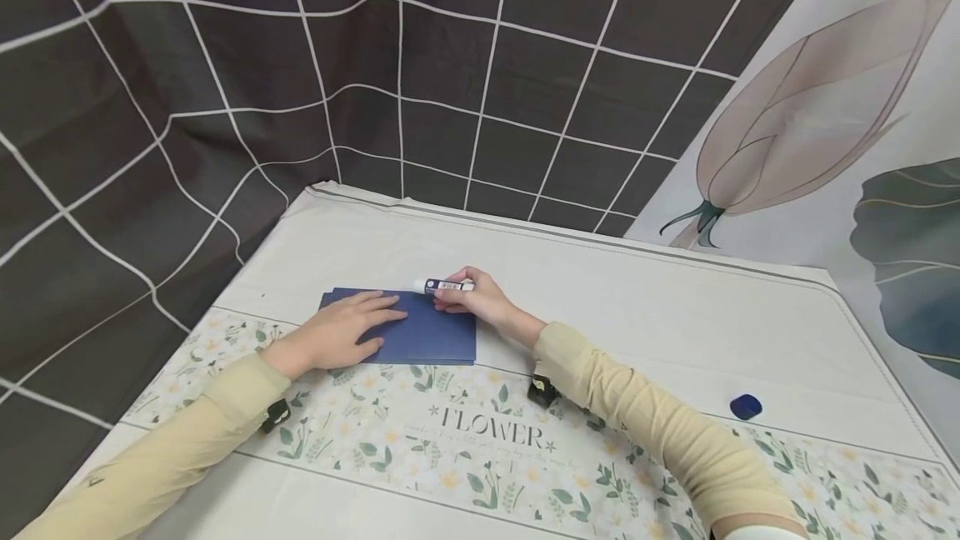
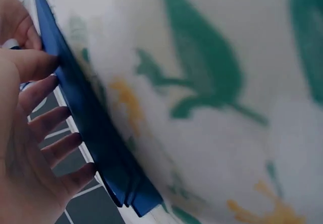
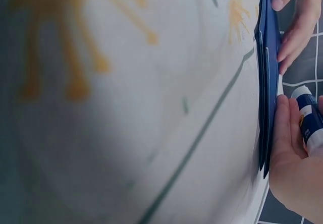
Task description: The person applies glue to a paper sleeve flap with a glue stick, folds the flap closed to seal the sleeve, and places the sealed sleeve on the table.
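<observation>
A stack of dark blue card sheets (image 1: pixel 435 336) lies on the table, its layered edges (image 2: pixel 128 183) showing in the left wrist view. My left hand (image 1: pixel 341 332) rests on the left part of the top sheet with fingers spread and straight. Over the far right part of the stack, my right hand (image 1: pixel 483 298) holds a glue stick (image 1: pixel 442 286) between thumb and fingers. Its tube is dark blue and white with a barcode label, lying nearly level, and its white end points left. In the right wrist view the glue stick (image 3: pixel 309 115) is partly cut off by the frame edge.
A small dark blue rounded piece (image 1: pixel 746 407) lies to the right on the table. The pale tablecloth (image 1: pixel 637 315) carries a flower-print band with the word FLOWER. Behind the table hangs a dark curtain (image 1: pixel 442 48) with white grid lines; a leaf-print cloth (image 1: pixel 795 123) hangs at right.
</observation>
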{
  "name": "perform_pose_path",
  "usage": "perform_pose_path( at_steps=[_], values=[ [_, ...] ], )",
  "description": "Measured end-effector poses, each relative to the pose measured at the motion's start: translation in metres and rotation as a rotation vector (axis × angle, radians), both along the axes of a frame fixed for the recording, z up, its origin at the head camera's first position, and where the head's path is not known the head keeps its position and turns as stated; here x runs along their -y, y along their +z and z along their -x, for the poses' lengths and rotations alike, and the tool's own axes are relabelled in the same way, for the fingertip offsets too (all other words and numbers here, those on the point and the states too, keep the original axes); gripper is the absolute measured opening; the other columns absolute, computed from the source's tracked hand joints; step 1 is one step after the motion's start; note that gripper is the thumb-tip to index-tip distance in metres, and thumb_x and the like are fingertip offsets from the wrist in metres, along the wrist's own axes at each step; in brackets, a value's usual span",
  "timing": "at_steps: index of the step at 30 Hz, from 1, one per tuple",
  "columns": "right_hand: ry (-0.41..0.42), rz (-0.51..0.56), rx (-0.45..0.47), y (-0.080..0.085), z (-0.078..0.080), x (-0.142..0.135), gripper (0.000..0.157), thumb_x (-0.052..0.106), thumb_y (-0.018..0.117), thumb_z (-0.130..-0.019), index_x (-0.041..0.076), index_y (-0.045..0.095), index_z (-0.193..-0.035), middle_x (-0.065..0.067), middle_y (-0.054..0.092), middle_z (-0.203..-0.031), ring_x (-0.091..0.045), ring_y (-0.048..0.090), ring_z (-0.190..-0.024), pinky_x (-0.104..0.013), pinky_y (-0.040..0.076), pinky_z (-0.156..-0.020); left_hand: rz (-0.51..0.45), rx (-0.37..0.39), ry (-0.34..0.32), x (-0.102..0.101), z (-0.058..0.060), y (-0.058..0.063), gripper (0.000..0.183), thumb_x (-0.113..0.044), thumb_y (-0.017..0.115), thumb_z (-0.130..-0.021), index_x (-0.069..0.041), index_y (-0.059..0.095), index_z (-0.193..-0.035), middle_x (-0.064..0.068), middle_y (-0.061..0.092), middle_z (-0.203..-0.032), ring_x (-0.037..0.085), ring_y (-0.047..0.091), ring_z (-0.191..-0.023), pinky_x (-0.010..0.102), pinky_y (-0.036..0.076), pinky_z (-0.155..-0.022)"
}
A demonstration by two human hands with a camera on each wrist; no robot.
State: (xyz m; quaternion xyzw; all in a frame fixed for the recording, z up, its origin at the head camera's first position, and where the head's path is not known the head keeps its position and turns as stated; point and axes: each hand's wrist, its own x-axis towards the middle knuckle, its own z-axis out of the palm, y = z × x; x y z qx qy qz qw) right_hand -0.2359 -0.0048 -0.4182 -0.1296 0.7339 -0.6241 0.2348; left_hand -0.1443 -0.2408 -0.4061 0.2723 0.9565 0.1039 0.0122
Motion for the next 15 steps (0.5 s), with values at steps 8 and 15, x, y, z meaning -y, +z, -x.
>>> perform_pose_path(
  at_steps=[8, 15],
  values=[
    [0.041, -0.026, -0.016, 0.0042, -0.0003, 0.0001, 0.025, 0.009, 0.065, -0.090, 0.000, 0.051, -0.108, -0.025, 0.070, -0.103, -0.017, 0.073, -0.086, -0.032, 0.057, -0.085, 0.029, -0.024, 0.002, -0.0024, 0.0033, 0.0013, 0.044, -0.023, 0.059, -0.090, -0.016, 0.058, -0.133, 0.012, 0.048, -0.145, 0.037, 0.042, -0.135, 0.057, 0.039, -0.105],
    [0.026, 0.053, 0.025, 0.0079, 0.0070, -0.0050, 0.025, 0.008, 0.061, -0.092, 0.000, 0.047, -0.111, -0.030, 0.066, -0.110, -0.012, 0.071, -0.079, -0.030, 0.058, -0.082, 0.037, -0.006, -0.001, -0.0042, 0.0072, 0.0047, 0.043, -0.023, 0.062, -0.088, -0.018, 0.059, -0.131, 0.011, 0.050, -0.143, 0.034, 0.045, -0.133, 0.057, 0.040, -0.103]
  ],
)
